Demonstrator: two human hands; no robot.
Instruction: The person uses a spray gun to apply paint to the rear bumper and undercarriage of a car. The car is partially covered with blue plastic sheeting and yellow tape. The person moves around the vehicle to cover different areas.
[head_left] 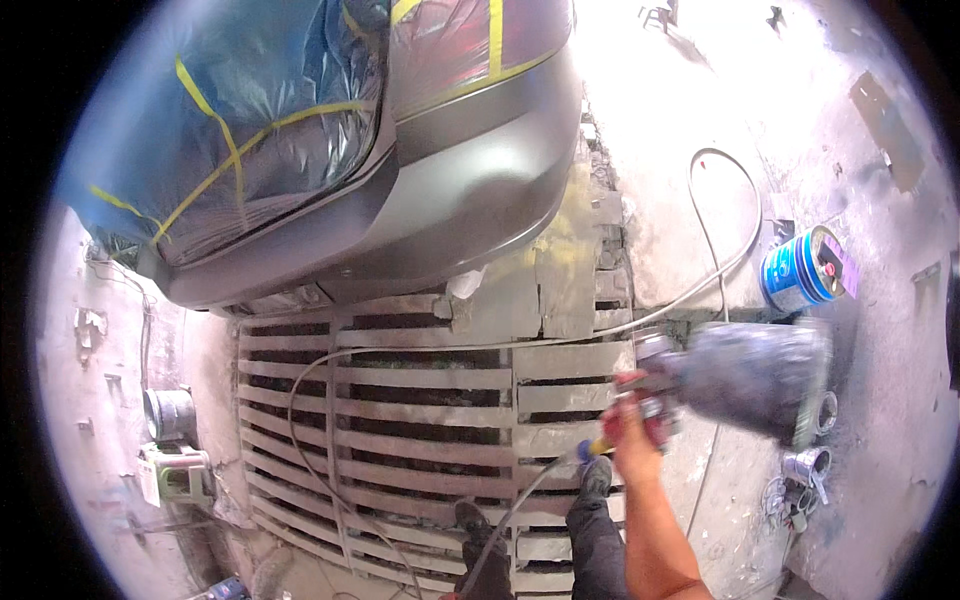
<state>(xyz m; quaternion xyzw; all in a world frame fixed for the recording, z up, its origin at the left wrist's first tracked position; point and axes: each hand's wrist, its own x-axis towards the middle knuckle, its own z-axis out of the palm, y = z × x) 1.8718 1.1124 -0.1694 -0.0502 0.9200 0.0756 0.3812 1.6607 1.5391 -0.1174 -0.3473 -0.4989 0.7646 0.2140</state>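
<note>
The right hand [634,447] grasps a spray gun [740,375] over the slatted floor's [422,412] right edge; the left hand's state I cannot tell.

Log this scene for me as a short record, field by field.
Right hand: closed around a spray gun, blurred
Car: grey bumper, upper parts under plastic film with yellow tape
Hose: pale, crosses the slatted floor
Container: blue can on the right
</note>
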